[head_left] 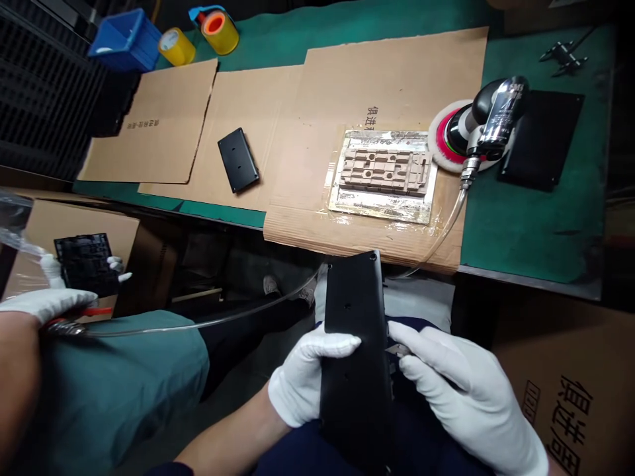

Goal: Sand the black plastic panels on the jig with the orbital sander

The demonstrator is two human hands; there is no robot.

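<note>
A long black rectangular panel [354, 311] with small holes is held over my lap, its upper end near the table edge. My left hand [307, 370], in a white glove, grips its left side with the thumb lying across its face. At the panel's right edge my right hand [456, 383], also gloved, pinches a small metallic piece [395, 350]. The kind of that piece cannot be made out, as the fingers cover much of it. Whether it touches the panel is unclear.
A polisher [489, 125] with a hose lies on the table beside a tan slotted block [387, 170] on a taped plate. A smaller black panel [238, 160] rests on cardboard [278, 125]. To the left, a co-worker's gloved hands [49, 304] hold a black part and an air hose.
</note>
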